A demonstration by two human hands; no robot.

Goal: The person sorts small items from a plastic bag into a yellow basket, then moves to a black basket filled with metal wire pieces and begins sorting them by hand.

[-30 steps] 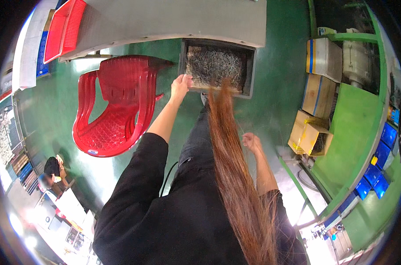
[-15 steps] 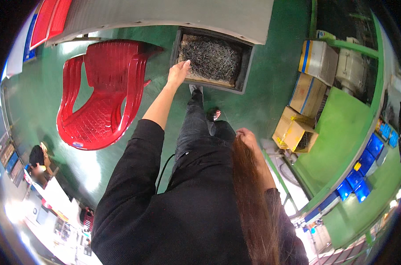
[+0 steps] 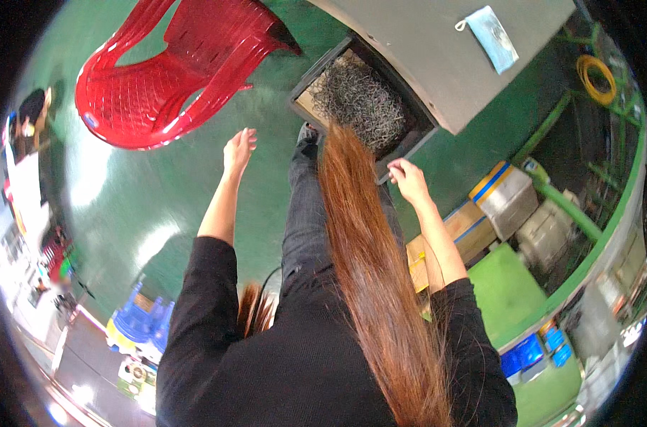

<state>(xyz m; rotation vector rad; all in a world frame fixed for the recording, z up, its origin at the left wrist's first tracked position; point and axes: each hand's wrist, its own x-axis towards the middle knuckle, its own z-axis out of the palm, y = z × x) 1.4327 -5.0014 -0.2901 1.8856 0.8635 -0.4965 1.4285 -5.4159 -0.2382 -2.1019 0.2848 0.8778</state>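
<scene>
Centrally, a dark bin filled with grey metal shavings is shown on the green floor, partly under the grey surface at upper right. The left hand is held empty above the floor, left of the bin, fingers extended and loosely together. The right hand is seen just beside the bin's near rim, fingers curled inward; whether anything is pinched cannot be told. A red chair occupies the upper left, and a blue mask lies on the surface.
</scene>
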